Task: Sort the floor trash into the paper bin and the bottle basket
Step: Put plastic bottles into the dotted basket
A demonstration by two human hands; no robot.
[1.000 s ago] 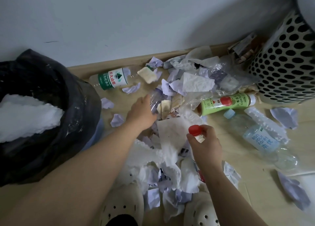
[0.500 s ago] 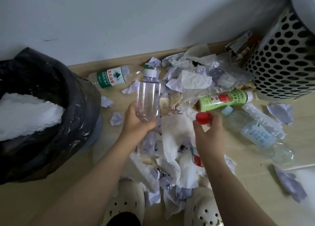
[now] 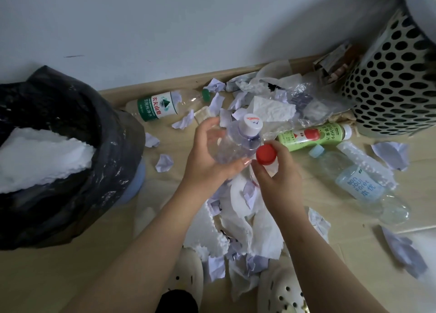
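The person is wearing cream-white foam clogs, the left clog (image 3: 188,273) and the right clog (image 3: 280,293) both showing rounded toes dotted with small round vent holes. A black garment (image 3: 177,302), sock or trouser hem, is showing at the left clog's opening. Both forearms are showing bare, and the thumbnail of the left hand (image 3: 207,158) is glinting glossily.

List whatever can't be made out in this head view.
Head view:
Red-capped bottle: body mostly hidden by the right hand gripping it.
Perforated basket: cut off by the right edge; inside unseen.
Black-bagged bin: cut off at left; white foam covers its contents.
Clear bottle in left hand: cap print too small to read.
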